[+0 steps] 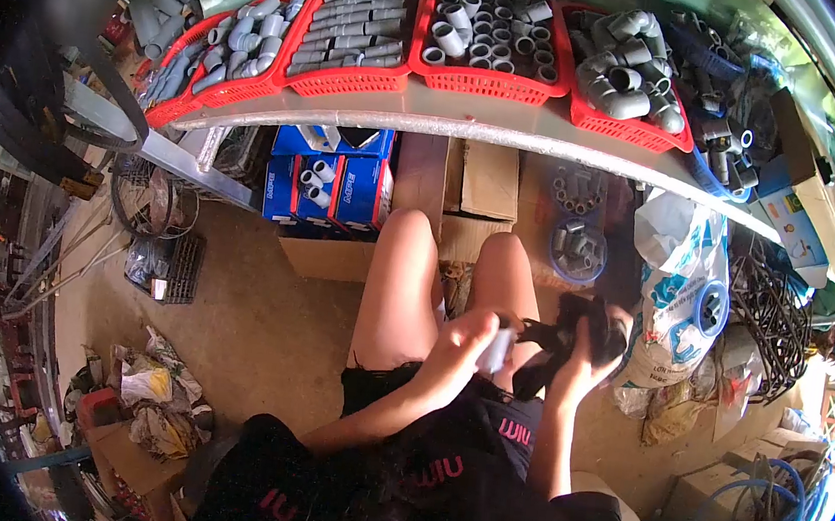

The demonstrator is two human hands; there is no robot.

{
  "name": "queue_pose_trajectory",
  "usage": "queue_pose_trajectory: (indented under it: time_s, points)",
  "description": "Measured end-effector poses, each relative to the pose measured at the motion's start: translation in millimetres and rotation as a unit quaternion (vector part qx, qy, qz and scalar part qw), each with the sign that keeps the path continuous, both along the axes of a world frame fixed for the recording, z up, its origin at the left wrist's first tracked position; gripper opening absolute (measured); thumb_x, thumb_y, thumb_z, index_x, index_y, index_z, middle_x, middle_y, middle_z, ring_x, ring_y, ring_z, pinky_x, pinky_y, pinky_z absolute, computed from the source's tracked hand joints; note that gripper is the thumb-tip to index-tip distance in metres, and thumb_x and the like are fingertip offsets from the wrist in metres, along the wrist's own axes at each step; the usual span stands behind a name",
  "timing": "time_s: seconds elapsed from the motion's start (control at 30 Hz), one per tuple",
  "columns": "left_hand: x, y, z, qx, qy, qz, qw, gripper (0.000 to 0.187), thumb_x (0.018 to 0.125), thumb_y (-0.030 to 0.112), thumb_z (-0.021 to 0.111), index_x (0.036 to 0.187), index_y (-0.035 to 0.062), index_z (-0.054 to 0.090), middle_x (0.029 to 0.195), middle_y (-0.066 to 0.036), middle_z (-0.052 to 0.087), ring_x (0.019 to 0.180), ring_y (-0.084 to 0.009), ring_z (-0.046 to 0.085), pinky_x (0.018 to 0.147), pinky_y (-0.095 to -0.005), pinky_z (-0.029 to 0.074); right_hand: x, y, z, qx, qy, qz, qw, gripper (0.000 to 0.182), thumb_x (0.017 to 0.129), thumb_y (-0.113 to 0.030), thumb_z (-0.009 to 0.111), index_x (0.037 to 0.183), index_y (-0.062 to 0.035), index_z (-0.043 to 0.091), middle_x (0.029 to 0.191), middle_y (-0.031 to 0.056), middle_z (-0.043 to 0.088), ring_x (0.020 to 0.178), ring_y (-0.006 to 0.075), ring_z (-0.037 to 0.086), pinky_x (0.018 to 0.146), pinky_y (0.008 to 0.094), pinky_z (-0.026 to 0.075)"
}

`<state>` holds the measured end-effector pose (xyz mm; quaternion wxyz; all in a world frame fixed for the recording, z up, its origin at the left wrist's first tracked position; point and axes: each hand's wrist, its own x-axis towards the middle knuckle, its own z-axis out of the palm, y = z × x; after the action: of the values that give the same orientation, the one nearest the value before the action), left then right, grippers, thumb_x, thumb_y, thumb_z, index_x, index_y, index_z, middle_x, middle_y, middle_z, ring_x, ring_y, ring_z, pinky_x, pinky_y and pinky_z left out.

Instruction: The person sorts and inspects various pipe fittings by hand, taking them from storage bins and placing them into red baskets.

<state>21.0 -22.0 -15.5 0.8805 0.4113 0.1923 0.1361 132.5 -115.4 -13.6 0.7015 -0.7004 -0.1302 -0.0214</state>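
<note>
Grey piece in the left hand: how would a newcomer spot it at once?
Start at the shelf across the top, then come down past the knees. Nearer the body, the left hand grips the grey piece. It is short and pale, while the bundle in the right hand beside it is black.

The black short-sleeved top (357,476) carries pink lettering (440,470) in several places.

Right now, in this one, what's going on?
A seated person holds a small grey piece, too blurred to identify, in the left hand. The right hand grips a dark cloth-like item close beside it. Red baskets of grey fittings stand on the shelf ahead.
</note>
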Motion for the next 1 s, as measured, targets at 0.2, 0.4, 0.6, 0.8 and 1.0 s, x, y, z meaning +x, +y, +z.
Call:
queue_pose_trajectory:
  time_s: [0.2, 0.4, 0.6, 0.8, 1.0]
  points:
    - [6, -11, -5, -0.237, -0.019, 0.103, 0.966, 0.038, 0.093, 0.042, 0.034, 0.105, 0.0081, 0.048, 0.09, -0.002, 0.053, 0.084, -0.0101, 0.052, 0.07, -0.0229, 0.045, -29, 13, 25, -0.08, -0.3, 0.283, 0.907, 0.03, 0.062, -0.012, 0.071, 0.087, -0.0043, 0.056, 0.1, 0.0167, 0.058, 0.09, 0.0338, 0.058, 0.077, 0.0401, 0.047]
    - [1, -19, -19, 0.076, 0.093, 0.046, 0.992, 0.032, 0.095, 0.034, 0.032, 0.102, 0.0067, 0.046, 0.084, 0.002, 0.045, 0.076, -0.0051, 0.044, 0.06, -0.0179, 0.039, -30, 8, 0, -0.057, -0.194, 0.167, 0.965, 0.031, 0.058, -0.003, 0.069, 0.086, -0.0056, 0.057, 0.082, 0.0099, 0.058, 0.072, 0.0253, 0.058, 0.063, 0.0316, 0.047]
    - [22, -14, -6, -0.133, 0.038, -0.12, 0.983, 0.022, 0.088, 0.03, 0.041, 0.085, 0.0092, 0.047, 0.082, -0.002, 0.047, 0.069, -0.0121, 0.048, 0.059, -0.0244, 0.039, 41, -9, -8, -0.019, -0.107, -0.019, 0.994, 0.023, 0.069, 0.004, 0.054, 0.091, -0.001, 0.058, 0.096, 0.0111, 0.06, 0.087, 0.021, 0.059, 0.081, 0.0309, 0.044]
    - [120, 15, 11, 0.107, 0.039, -0.087, 0.99, 0.025, 0.084, 0.016, 0.048, 0.107, 0.0078, 0.043, 0.091, -0.005, 0.049, 0.083, -0.0156, 0.05, 0.069, -0.0307, 0.044, 199, -81, -20, -0.048, -0.063, -0.083, 0.993, 0.011, 0.067, -0.006, 0.057, 0.076, -0.0022, 0.061, 0.067, 0.0078, 0.06, 0.062, 0.017, 0.056, 0.063, 0.0266, 0.044]
    - [295, 39, 61, 0.557, -0.206, 0.018, 0.805, 0.029, 0.079, 0.007, 0.062, 0.105, 0.0009, 0.049, 0.087, -0.009, 0.06, 0.077, -0.0157, 0.059, 0.068, -0.0282, 0.047, 376, -93, 18, -0.314, -0.108, -0.186, 0.925, 0.046, 0.063, -0.021, 0.063, 0.108, -0.0118, 0.061, 0.083, 0.017, 0.064, 0.08, 0.0274, 0.063, 0.071, 0.0363, 0.049]
